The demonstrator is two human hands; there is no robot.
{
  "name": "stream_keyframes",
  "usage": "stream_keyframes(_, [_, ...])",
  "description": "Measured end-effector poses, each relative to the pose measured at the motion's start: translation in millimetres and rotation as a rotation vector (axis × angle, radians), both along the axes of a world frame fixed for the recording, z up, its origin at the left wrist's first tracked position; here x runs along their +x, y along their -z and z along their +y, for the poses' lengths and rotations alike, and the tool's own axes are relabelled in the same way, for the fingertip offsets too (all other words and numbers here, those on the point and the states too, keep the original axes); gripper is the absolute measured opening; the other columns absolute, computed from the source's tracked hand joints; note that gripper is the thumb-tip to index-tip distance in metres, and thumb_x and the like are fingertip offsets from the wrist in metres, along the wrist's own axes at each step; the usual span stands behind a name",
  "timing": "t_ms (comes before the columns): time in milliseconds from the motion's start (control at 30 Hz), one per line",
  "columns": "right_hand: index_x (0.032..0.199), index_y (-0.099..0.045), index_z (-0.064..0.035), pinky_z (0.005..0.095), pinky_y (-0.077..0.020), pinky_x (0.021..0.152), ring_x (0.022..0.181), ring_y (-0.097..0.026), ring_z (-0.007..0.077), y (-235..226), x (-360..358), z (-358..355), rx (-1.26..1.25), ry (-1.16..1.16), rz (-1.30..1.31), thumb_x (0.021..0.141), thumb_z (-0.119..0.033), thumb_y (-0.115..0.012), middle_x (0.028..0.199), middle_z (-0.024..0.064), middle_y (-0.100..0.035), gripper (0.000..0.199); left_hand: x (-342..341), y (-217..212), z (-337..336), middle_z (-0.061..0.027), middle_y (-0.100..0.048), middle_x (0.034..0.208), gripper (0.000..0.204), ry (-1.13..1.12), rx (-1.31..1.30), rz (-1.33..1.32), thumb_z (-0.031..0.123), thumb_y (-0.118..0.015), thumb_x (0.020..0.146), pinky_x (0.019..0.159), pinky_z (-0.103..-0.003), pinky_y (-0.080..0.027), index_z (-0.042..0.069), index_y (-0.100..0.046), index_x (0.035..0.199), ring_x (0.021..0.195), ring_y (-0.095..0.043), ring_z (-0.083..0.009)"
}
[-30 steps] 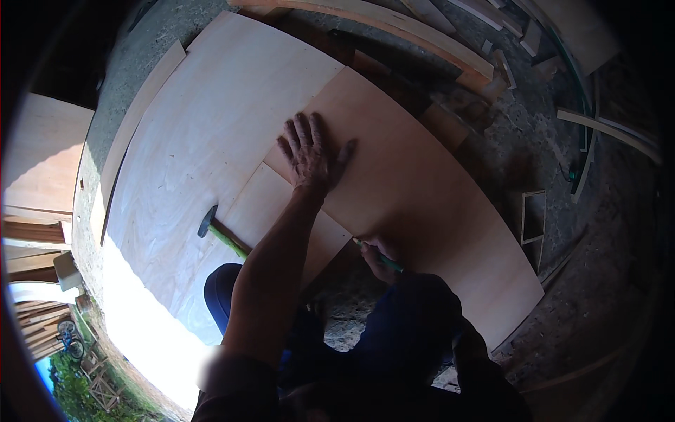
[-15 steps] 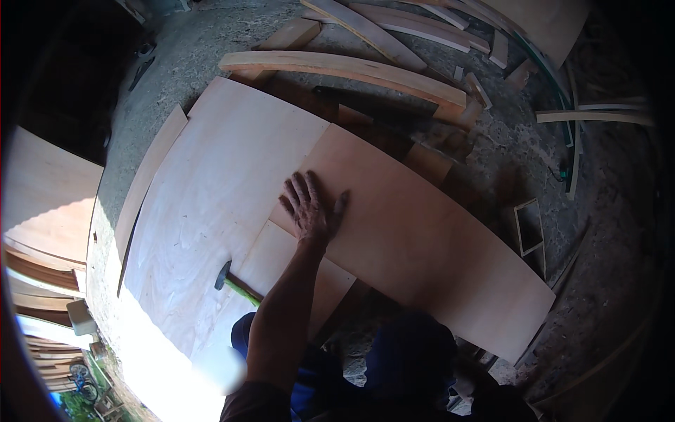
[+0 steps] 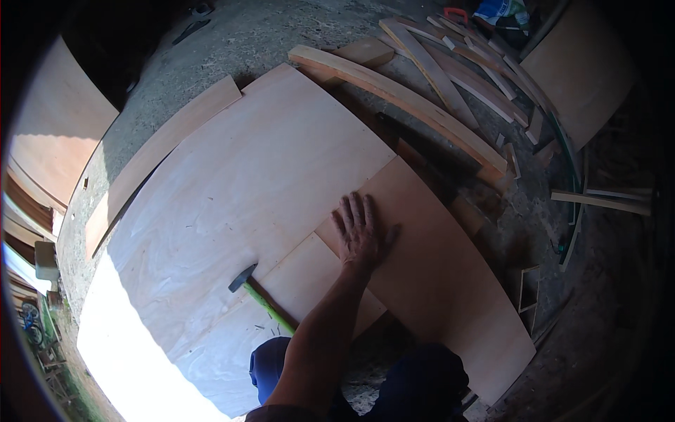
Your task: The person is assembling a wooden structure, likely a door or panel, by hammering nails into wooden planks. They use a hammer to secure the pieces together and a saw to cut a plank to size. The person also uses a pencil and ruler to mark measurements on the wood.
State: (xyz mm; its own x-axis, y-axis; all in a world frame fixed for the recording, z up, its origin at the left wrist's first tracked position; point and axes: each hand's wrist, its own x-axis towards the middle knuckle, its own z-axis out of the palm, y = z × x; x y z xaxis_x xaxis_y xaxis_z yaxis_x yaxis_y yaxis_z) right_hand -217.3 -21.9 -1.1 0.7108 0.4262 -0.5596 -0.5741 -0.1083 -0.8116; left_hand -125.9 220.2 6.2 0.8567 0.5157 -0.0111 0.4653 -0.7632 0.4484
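Note:
My left hand (image 3: 361,235) lies flat with fingers spread, back upward, holding nothing. It presses on the reddish plywood panel (image 3: 429,274), close to the seam with the larger pale plywood sheet (image 3: 232,176). A smaller plywood piece (image 3: 309,271) fits against both, partly behind my forearm. Left of that forearm a hammer (image 3: 242,278) with a dark head and green handle rests on the plywood; my arm and knee are close to its handle end. A few small thin bits (image 3: 266,330) are scattered beside the handle. My right hand is out of view.
A curved timber beam (image 3: 401,98) lies beyond the plywood, with several wood strips (image 3: 485,77) behind it. A long narrow board (image 3: 165,158) runs along the left edge. More sheets (image 3: 60,112) stand at far left. Bright sunlight covers the lower left.
The view has turned, so the plywood and hammer sit differently in the picture. My left hand stays flat near the seam. More of the hammer's green handle shows.

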Motion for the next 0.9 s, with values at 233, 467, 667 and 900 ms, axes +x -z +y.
stream_keyframes(233, [0.115,-0.062,-0.0077,0.0259,-0.0440,0.058,0.065,-0.053,0.0098,-41,-31,-38,0.122,0.317,0.161,0.096,-0.022,-0.067,0.082,0.0009,-0.060,0.024,2,9,-5,-0.0258,-0.013,0.165,0.094,-0.008,-0.090,-0.075,0.066,-0.048,0.095,0.122,-0.061,-0.002,0.001,-0.023,0.158,0.155,-0.004,-0.0412])
stream_keyframes(467, [0.116,-0.061,-0.0083,0.0254,-0.0426,0.056,0.062,-0.052,0.0097,-71,-75,-82,0.323,0.545,0.149,0.096,-0.022,-0.068,0.080,-0.0004,-0.059,0.026,7,24,7,-0.0198,-0.015,0.167,0.087,-0.059,-0.098,-0.082,0.060,-0.051,0.096,0.124,-0.055,-0.005,0.007,-0.024,0.159,0.155,-0.008,-0.0365])
stream_keyframes(667, [0.120,-0.061,-0.0095,0.0241,-0.0382,0.052,0.060,-0.050,0.0086,-81,-51,-120,0.292,0.574,-0.098,0.095,-0.025,-0.069,0.079,-0.0023,-0.057,0.030,18,-24,67,-0.0200,-0.019,0.166,0.081,0.033,-0.042,-0.279,0.055,-0.057,0.094,0.123,-0.054,-0.015,0.016,-0.028,0.159,0.153,-0.017,-0.0379])
stream_keyframes(900, [0.098,-0.066,-0.0033,0.0249,-0.0346,0.049,0.055,-0.050,0.0108,-137,68,-175,0.474,0.328,-0.414,0.095,-0.025,-0.068,0.070,0.0020,-0.058,0.022,8,-137,71,-0.0159,-0.041,0.157,0.064,0.300,0.305,-0.365,0.045,-0.058,0.098,0.124,-0.053,-0.016,0.015,-0.043,0.152,0.149,-0.031,-0.0335])
